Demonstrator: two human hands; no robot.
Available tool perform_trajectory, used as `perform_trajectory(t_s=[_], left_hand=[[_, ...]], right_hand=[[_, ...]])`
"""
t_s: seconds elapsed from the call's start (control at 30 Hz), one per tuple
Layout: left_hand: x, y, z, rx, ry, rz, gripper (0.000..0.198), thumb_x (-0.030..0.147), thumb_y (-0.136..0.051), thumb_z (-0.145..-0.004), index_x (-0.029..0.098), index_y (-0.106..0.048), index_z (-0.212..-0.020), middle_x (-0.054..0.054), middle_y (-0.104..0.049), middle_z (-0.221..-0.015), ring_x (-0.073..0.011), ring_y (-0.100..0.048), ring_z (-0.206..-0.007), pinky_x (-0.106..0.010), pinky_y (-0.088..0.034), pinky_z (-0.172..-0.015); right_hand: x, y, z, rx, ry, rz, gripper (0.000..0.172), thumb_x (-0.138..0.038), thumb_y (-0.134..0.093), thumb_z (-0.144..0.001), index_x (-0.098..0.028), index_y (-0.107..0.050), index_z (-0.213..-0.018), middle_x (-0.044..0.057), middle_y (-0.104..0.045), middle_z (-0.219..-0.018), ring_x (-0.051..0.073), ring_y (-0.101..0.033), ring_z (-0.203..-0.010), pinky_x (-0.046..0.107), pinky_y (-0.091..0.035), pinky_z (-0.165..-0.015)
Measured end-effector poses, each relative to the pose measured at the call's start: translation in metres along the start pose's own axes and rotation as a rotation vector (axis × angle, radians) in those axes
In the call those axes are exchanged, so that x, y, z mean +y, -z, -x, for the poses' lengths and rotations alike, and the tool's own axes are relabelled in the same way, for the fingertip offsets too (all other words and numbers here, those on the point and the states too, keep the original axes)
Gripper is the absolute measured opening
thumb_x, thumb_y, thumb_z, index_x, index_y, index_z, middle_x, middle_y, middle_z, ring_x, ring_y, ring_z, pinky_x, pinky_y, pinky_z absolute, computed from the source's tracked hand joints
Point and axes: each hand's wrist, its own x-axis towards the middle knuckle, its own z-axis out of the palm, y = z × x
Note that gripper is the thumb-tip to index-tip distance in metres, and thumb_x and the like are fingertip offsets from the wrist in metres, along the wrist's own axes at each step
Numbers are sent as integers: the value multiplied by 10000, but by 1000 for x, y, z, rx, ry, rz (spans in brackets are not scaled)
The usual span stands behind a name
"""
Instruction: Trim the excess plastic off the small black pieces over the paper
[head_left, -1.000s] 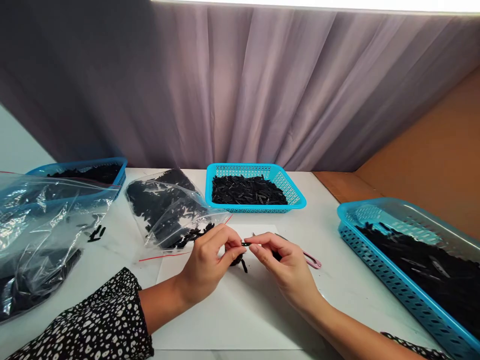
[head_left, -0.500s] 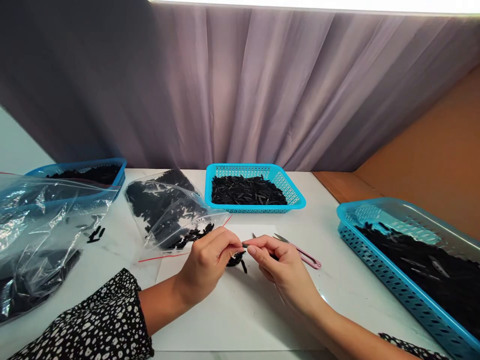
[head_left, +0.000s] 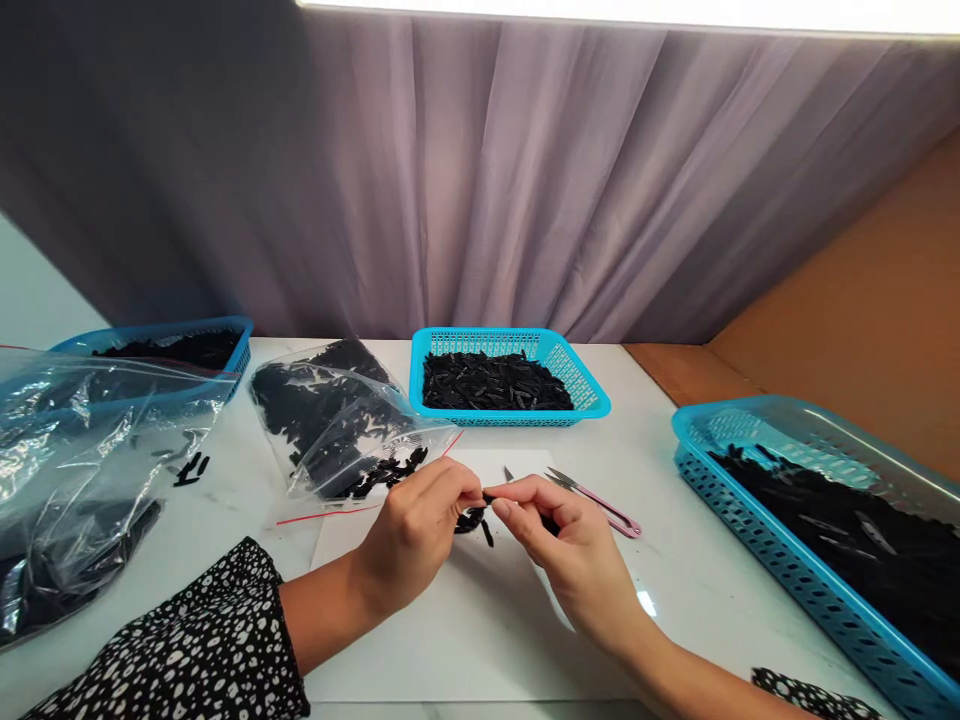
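My left hand (head_left: 420, 525) and my right hand (head_left: 566, 525) meet over the white sheet (head_left: 420, 650), fingertips pinched on a small black strip (head_left: 488, 498) between them. Most of that strip is hidden by the fingers. Something dark also shows inside my curled right fingers; its kind is unclear. Several loose black pieces (head_left: 487, 534) lie on the sheet just under the hands. Pink-handled thread snips (head_left: 611, 510) rest right behind my right hand, and a pointed metal tip (head_left: 508, 474) pokes out beside its fingers.
A blue basket (head_left: 592, 402) of black strips stands at the back, another blue basket (head_left: 694, 470) on the right, a third blue basket (head_left: 244, 350) at far left. Clear zip bags with black pieces lie left: one bag (head_left: 322, 420) behind my left hand, a second bag (head_left: 82, 470) nearer.
My right hand has tilted slightly, its fingers drawn a little down and back. The black strip shows a bit more between the fingertips. My left hand has barely shifted.
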Motion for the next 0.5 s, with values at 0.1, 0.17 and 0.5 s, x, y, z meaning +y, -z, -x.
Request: perform_trajectory(t_s=[0.1,0.17,0.5], left_hand=[[1,1,-2,-11,-55,-30,230,11,-425,-906,204,-524,-832,-9,-566,-730,-138,-544,-689,-237,-458,-634],[2,1,-3,-22,-85,-52,255,-12,-400,-892,209,-509,-828,-6,-547,-726,-142,-522,-688,-240,-450,-634],[2,1,-5,-58,49,146,257,-11,-372,-877,217,-438,-778,14,-481,-726,-127,-500,-660,-233,-410,-598]], right_hand=[[-1,-2,1,-20,-107,-117,358,-512,-706,-779,-161,-725,-850,-74,-305,-534,88,-209,-492,250,-176,-463],[-2,-4,2,-45,-194,-221,374,-515,-727,-760,-152,-707,-850,-94,-260,-514,73,-161,-472,248,-126,-454],[-5,-6,3,-60,-312,-409,366,-469,-784,-720,-143,-676,-844,-126,-220,-481,54,-101,-451,254,-64,-451]])
